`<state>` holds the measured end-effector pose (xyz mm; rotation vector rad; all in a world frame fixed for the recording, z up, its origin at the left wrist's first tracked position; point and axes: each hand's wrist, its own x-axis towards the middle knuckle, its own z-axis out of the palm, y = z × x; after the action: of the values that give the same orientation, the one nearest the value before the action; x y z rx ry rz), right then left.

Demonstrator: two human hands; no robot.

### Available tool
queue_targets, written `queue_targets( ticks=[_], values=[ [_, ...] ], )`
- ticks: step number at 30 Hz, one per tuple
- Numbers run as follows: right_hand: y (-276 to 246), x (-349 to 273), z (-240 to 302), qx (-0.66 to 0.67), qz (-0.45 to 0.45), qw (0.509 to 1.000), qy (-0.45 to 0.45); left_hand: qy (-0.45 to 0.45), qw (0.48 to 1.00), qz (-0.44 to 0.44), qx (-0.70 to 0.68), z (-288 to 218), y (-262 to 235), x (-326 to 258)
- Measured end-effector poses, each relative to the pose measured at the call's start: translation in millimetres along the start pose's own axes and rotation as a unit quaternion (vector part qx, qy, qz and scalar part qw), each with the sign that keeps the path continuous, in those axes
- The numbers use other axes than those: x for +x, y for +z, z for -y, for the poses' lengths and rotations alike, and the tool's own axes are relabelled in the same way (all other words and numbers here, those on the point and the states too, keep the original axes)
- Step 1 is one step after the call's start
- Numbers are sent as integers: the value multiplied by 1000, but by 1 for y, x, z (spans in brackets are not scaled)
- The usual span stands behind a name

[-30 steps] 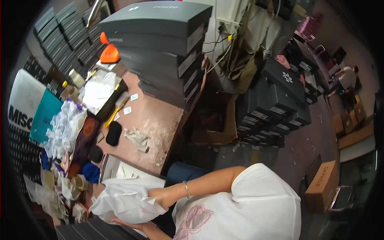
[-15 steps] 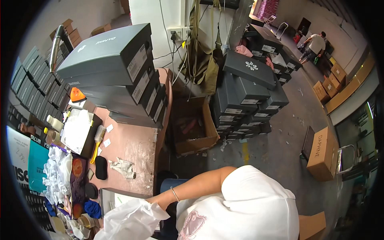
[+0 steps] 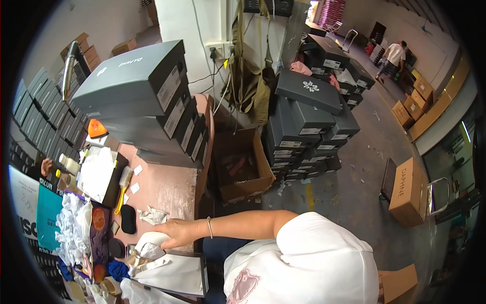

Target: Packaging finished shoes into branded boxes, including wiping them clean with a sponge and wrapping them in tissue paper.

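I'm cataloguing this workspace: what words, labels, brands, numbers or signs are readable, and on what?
I won't copy wording, only locate it:
Table stack's top box: white capitals, emblem.
Floor stack's top box: white lettering.
Brown carton, right: dark capitals.
Teal panel: blurred.
White labels: too small.

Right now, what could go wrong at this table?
1. The stack of boxes on the table is unevenly lined up; a bump might topple it.
2. The right hand is close to a crumpled cloth and loose white paper; either could get snagged or dragged.
3. On the floor stack, the top box lies askew and might slide off if knocked.
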<state>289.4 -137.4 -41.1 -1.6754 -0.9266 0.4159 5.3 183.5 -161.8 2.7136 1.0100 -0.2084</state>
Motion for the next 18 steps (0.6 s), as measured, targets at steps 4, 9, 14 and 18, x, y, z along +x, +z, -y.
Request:
queue_targets(
  ticks=[4, 9, 14, 18],
  values=[
    [12, 23, 7, -7, 124, 988, -92, -30, 997, -64, -9, 44, -23, -32],
    [-2, 39, 15, -115, 280, 951, -58, 39, 995, -37, -87, -21, -103, -44],
    [31, 67, 46, -92, 430, 896, -65, -12, 996, 69, -51, -14, -73, -55],
    [50, 77, 47, -77, 516, 853, -28, 82, 863, 53, -496, -55, -91, -77]
  ],
)
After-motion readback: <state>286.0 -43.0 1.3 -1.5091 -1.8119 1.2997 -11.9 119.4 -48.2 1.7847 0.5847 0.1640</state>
